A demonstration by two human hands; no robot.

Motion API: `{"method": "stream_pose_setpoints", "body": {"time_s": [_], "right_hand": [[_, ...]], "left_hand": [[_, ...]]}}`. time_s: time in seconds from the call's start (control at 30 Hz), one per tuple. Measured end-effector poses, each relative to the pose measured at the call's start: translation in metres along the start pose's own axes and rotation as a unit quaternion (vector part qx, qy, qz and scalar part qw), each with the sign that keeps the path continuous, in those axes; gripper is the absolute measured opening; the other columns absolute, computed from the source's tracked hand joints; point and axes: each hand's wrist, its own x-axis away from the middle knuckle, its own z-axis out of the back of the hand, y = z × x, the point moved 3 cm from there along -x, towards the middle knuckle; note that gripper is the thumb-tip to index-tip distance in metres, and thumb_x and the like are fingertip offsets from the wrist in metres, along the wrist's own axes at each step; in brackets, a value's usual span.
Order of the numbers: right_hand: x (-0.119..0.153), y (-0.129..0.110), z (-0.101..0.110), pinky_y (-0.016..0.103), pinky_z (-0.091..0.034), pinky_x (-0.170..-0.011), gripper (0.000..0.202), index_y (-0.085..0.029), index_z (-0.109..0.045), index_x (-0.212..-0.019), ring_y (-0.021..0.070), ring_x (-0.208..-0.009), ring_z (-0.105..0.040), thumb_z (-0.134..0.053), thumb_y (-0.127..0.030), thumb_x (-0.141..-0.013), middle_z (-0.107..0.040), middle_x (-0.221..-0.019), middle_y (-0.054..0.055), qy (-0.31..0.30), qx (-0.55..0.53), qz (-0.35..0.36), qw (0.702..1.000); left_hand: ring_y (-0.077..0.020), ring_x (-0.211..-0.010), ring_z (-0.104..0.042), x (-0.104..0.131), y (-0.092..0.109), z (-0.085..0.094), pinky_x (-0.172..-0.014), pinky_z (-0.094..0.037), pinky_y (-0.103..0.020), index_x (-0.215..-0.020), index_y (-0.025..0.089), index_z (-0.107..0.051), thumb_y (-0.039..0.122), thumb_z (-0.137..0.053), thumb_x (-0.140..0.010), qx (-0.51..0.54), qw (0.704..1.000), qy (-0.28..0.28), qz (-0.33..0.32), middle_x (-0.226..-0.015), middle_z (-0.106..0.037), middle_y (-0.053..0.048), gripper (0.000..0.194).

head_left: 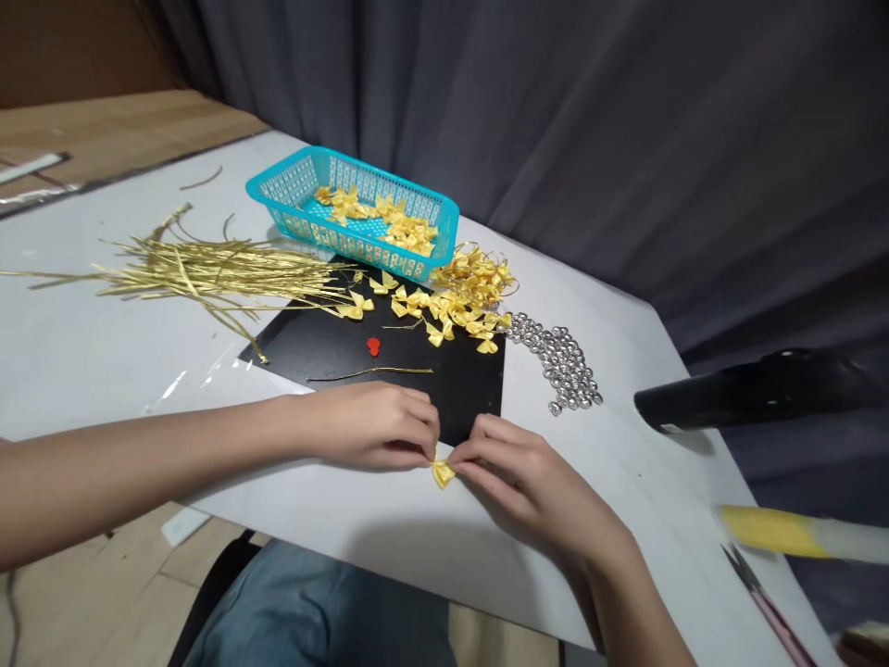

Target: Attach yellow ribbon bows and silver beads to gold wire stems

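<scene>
A small yellow ribbon bow [443,473] is pinched between my two hands near the front of the white table. My left hand [389,426] grips its left side with closed fingertips, and my right hand [518,468] pinches its right side. Just beyond them lies a black mat [326,338] bearing a single gold cord [375,372] and a small red piece [373,346]. Loose yellow bows [440,333] are scattered over the mat's far edge. My fingers cover part of the held bow.
Behind the mat stands a turquoise basket [354,243] with yellow bows inside. A bundle of gold cords [222,269] spreads at left. Looped bows [476,273] and silver beads [562,366] lie right of centre. A black cylindrical object [736,394], a yellow-and-white stick [778,531] and scissors [768,607] are at right.
</scene>
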Motion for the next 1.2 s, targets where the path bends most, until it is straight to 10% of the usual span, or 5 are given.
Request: {"method": "stream_pose_setpoints", "body": {"time_s": [1.2], "right_hand": [[-0.0055, 0.0037, -0.0076, 0.028, -0.039, -0.066, 0.021, -0.020, -0.066, -0.092, 0.0149, -0.069, -0.060, -0.048, -0.025, -0.101, -0.070, -0.078, 0.002, -0.014, 0.081, 0.027, 0.996]], "left_hand": [[-0.0184, -0.085, -0.060, -0.0032, 0.0050, 0.0021, -0.073, -0.045, -0.028, -0.097, 0.017, -0.066, 0.019, -0.048, -0.098, -0.059, 0.998, -0.032, -0.002, -0.091, -0.069, -0.009, 0.018]]}}
